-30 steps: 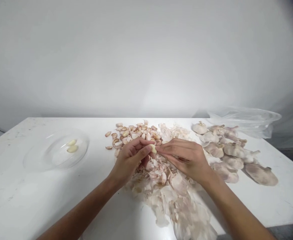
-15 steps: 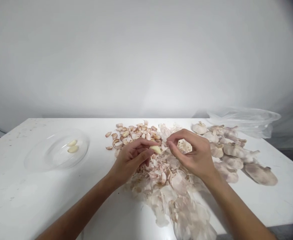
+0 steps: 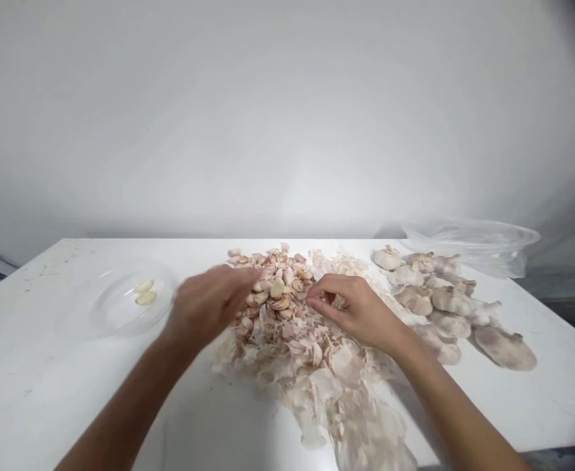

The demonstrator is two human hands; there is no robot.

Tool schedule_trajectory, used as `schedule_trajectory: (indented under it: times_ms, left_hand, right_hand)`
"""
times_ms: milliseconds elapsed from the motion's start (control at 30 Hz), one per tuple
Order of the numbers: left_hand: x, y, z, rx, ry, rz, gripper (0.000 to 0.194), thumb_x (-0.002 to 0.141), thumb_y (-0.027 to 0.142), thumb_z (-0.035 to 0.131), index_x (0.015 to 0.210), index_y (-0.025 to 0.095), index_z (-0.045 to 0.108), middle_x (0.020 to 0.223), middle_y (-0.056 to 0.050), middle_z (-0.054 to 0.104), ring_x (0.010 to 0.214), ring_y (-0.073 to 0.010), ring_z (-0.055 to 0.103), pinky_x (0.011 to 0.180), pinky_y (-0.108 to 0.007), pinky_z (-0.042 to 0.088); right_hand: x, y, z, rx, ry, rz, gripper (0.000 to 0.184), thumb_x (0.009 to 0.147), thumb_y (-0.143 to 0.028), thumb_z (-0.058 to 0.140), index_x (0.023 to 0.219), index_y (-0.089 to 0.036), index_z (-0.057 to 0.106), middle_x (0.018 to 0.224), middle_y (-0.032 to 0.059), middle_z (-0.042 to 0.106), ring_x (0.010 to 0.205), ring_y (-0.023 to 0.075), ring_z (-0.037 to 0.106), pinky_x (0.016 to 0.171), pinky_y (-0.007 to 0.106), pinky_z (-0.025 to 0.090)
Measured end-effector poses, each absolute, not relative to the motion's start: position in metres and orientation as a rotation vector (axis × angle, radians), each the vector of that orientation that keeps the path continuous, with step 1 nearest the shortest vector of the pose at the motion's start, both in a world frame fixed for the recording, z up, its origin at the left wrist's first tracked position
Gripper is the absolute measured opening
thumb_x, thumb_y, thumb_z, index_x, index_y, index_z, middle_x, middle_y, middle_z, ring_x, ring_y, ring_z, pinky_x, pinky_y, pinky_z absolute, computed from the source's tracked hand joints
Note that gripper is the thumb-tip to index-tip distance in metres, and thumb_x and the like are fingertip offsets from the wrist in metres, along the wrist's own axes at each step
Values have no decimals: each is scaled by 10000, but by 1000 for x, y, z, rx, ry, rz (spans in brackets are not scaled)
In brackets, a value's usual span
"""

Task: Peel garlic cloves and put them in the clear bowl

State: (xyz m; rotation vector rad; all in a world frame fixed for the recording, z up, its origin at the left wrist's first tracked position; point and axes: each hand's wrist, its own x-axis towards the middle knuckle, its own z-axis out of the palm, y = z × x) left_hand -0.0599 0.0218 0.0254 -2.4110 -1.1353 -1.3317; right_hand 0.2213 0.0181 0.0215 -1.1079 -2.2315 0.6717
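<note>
Over the pile of unpeeled garlic cloves (image 3: 280,304), between my hands, shows a pale peeled clove (image 3: 277,288), apart from both; I cannot tell whether it rests on the pile. My left hand (image 3: 213,304) is at the pile's left side, smeared by motion, its fingertips hard to make out. On the right, my right hand (image 3: 356,307) has thumb and fingertips brought together above the garlic skins (image 3: 326,366); what they pinch, if anything, is hidden. Two peeled cloves (image 3: 144,297) lie in a clear glass plate (image 3: 103,320) at the left.
Several whole garlic bulbs (image 3: 444,301) are heaped at the right of the white table (image 3: 193,418). Behind them a clear plastic bag (image 3: 488,245) lies near the far edge. A pale wall (image 3: 287,118) rises behind the table.
My left hand has let go of the peeled clove and moved left, turning palm down. The clove now shows over the pile. My right hand has shifted slightly left and down.
</note>
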Motion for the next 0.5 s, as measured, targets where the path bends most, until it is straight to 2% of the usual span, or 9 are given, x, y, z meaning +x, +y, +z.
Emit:
schedule_trajectory:
  times_ms: [100,200,367,500]
  left_hand:
    - [-87,14,39,-1984,-1672,-1377,139,922,327,678,973,248,781,842,-9,805,691,-180,724,615,-272,525]
    - [-103,0,40,-1874,-1947,-1483,193,936,386,643,996,221,725,860,-21,781,666,-166,688,632,-277,521]
    - [-99,-22,31,-2064,-2054,-1351,166,950,370,612,973,244,717,771,8,753,668,-150,659,593,-245,466]
    - [-103,-32,31,-1964,-2069,-1425,185,955,389,600,982,244,713,767,6,743,675,-150,654,635,-252,472]
  right_hand:
    - [220,21,13,-1163,-2162,635,181,1021,-348,589,1011,-235,731,995,30,748,849,165,688,710,296,553]
    - [213,21,5,-1182,-2152,570,189,1024,-351,578,1078,-234,716,1022,49,733,856,186,680,712,323,557]
    - [200,19,7,-1038,-2267,470,193,1033,-299,567,1160,-229,695,1099,75,710,1006,221,662,869,392,548]
    - [183,27,19,-845,-2564,357,189,1022,-214,581,1150,-231,719,1091,62,710,1021,222,622,880,383,505]
